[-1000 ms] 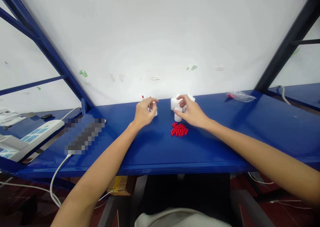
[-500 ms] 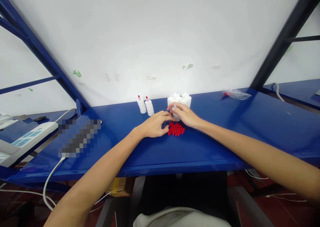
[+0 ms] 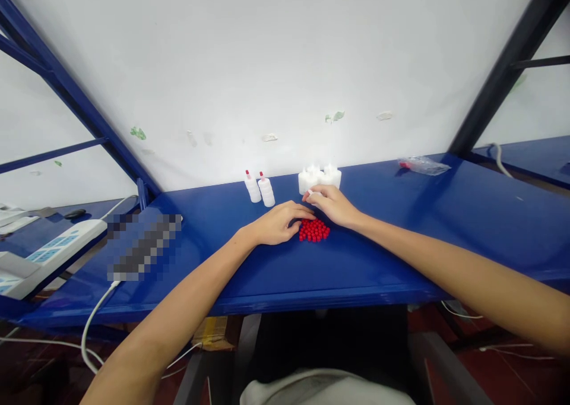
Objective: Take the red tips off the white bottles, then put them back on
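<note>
Red caps (image 3: 314,231) lay by our left hand (image 3: 278,223), its fingers half curled; we couldn't tell their grip. Our right hand (image 3: 333,205) grasped a white bottle (image 3: 316,194) behind the caps.

We can read no text, label, brand, number or sign on anything in view.
</note>
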A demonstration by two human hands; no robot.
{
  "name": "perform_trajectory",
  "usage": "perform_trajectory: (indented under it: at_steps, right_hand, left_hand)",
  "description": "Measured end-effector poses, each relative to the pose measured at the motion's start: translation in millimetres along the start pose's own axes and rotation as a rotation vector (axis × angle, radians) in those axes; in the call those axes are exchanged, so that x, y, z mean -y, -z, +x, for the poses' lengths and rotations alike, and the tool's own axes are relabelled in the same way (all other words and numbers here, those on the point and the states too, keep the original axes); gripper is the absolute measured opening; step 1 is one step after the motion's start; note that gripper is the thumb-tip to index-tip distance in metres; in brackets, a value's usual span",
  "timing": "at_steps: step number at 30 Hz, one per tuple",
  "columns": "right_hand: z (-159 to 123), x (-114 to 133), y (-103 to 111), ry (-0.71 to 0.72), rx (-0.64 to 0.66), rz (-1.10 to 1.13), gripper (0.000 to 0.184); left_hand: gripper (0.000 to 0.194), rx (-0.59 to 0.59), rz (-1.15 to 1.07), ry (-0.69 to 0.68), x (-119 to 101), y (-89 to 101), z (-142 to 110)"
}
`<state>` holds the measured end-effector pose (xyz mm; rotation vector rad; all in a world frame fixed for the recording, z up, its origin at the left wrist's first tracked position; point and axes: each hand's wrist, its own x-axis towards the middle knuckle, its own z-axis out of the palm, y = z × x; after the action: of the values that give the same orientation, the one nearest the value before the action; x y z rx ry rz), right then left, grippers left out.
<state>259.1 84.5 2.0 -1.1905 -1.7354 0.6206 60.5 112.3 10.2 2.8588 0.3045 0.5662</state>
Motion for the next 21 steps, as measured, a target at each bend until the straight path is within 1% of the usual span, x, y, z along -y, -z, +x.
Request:
perform_trajectory:
  at_steps: [6,8,12,16,21]
  right_hand:
    - [0.4,1.2,1.5,-0.138,-0.021,-0.064,0.026]
    - [0.5,0.6,2.4,-0.158,-0.034,-0.074,0.024]
    - [-0.5,-0.2,3.8,-0.122,-0.044,-0.086,0.021]
    - [-1.0,-2.9,3.7,-0.092,-0.014,-0.037,0.014]
    - [-0.5,-6.7,2.4,-0.048,0.003,-0.010,0.014]
  left_hand:
    - [0.045,0.005,0.005,0.020,-1.9,2.0,0.8]
    - [0.041,-0.003,0.002,0.030,-2.0,2.5,0.8]
    - [0.033,0.004,-0.009,0.055,-0.4,3.1,0.7]
    - [0.028,0.015,-0.015,0.059,1.9,2.3,0.8]
    - [0.025,0.008,-0.001,0.052,4.2,-0.6,1.2]
